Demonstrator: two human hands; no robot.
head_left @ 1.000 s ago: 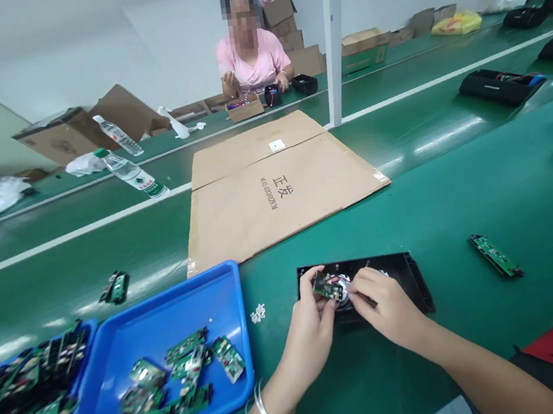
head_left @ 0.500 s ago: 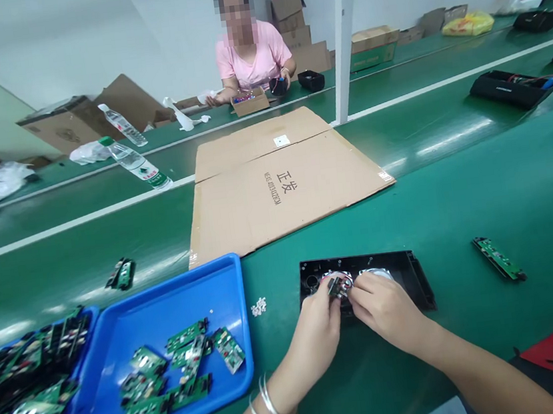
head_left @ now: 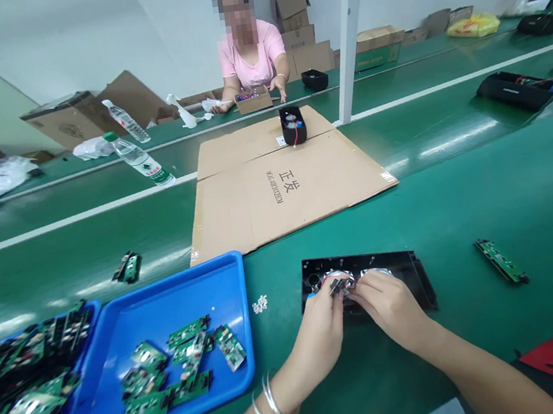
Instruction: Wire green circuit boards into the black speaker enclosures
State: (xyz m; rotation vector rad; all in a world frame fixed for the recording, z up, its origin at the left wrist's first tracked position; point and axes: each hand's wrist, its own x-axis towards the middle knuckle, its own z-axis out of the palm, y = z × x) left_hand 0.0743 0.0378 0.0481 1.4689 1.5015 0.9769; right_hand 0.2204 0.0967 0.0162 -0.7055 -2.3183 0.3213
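Note:
Between the fingers of my left hand (head_left: 323,322) is a small circuit board (head_left: 339,286), held above a black speaker housing (head_left: 413,277). My right hand (head_left: 389,304) is pinched close against the board's right end; what its fingertips grip is hidden, though thin wires show nearby. Round silver-rimmed speakers (head_left: 376,272) sit inside the housing, partly covered by my hands. A pile of small white pieces (head_left: 260,304) lies left of the housing. To the right, another green circuit board (head_left: 502,262) rests alone on the green table.
A blue tray (head_left: 244,305) holds several circuit boards, with another heaped container at far left. Beyond lies a flat cardboard sheet (head_left: 246,204) bearing a black speaker case (head_left: 293,126). A co-worker (head_left: 252,55) sits opposite. Bottles (head_left: 142,159) and a white post (head_left: 344,37) stand out too.
The co-worker's black speaker case has moved from their hand onto the cardboard sheet, and that hand is now free of it. My hands stay together over the housing with only slight finger movement.

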